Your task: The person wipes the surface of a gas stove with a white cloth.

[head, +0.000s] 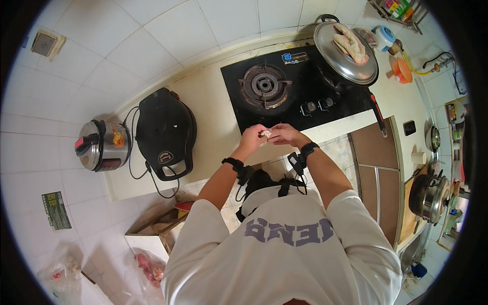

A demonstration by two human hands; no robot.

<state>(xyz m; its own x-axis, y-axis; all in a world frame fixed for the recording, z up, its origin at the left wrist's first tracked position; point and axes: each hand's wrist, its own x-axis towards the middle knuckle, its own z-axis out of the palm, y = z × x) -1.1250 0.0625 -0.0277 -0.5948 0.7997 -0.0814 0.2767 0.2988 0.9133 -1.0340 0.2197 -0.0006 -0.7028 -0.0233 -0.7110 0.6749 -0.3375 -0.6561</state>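
In front of my shirt, above the counter's front edge, both hands meet at a small pale crumpled piece [265, 133]. My left hand [252, 136] has its fingers curled and pinches the piece from the left. From the right, the fingertips of my right hand [284, 134] close on the same piece; part of it is hidden by the fingers. I cannot tell what material it is. Just beyond the hands lies the front edge of a black glass gas cooktop [284, 110], with a bare burner [265, 84] and two knobs [316, 106].
A lidded pan [324, 45] stands on the right burner, a crumpled pale cloth [350, 44] on its lid. Its handle [377, 114] juts over the counter edge. Left are a black electric griddle [166, 129] with a loose cord and a pressure cooker [103, 145]. A steel pot [434, 198] stands right.
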